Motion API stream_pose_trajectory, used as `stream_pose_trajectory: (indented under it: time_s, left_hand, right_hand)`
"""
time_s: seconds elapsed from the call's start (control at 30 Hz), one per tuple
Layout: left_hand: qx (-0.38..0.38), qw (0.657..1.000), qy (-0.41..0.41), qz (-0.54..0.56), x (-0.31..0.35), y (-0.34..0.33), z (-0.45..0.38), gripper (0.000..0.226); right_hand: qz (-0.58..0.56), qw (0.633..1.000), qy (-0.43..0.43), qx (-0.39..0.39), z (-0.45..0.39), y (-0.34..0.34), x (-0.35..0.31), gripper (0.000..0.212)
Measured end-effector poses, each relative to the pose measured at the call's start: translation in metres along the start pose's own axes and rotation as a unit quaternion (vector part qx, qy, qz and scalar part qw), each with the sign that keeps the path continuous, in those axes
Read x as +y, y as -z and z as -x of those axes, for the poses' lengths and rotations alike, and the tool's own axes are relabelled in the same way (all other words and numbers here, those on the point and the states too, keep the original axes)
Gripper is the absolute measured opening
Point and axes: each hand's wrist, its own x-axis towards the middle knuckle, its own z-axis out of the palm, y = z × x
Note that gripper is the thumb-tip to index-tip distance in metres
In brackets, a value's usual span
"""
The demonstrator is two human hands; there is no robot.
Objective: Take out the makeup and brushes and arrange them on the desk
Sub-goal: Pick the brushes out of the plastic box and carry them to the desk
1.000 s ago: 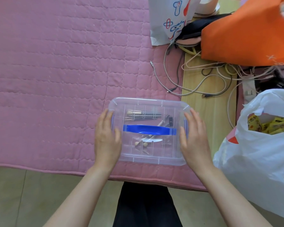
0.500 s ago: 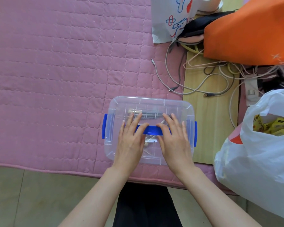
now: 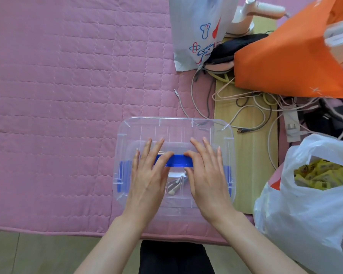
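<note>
Both hands lie flat on the lid of the clear box (image 3: 174,131), fingers straight and spread, gripping nothing: the left hand (image 3: 147,175) and the right hand (image 3: 206,175) sit side by side, equally near. Between them runs the blue handle (image 3: 174,160), its long axis crosswise from one thumb to the other. Directly under the palms, seen through the lid in the gap between them, lie the brushes (image 3: 175,184), pointing roughly away from the wrists. Lifting the lid looks like the next step. Outward, the pink quilt (image 3: 67,95) spreads left; a white plastic bag (image 3: 315,204) sits right.
</note>
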Motion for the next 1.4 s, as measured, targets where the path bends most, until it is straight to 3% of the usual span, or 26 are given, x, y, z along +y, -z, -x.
stream_pose_trajectory:
  time_s: [0.53, 1.1, 1.4]
  left_hand:
    - [0.014, 0.998, -0.035, -0.041, -0.013, 0.003, -0.162, 0.027]
    - [-0.156, 0.977, -0.014, -0.144, -0.084, -0.076, -0.221, 0.019]
    - [-0.178, 0.97, 0.037, -0.163, -0.098, -0.085, -0.221, 0.022]
  right_hand:
    - [-0.05, 0.998, -0.023, 0.022, -0.159, 0.024, 0.028, 0.028]
    - [0.042, 0.993, -0.044, -0.102, -0.21, -0.068, 0.089, 0.03]
    - [0.075, 0.987, -0.029, -0.142, -0.21, -0.078, 0.101, 0.031]
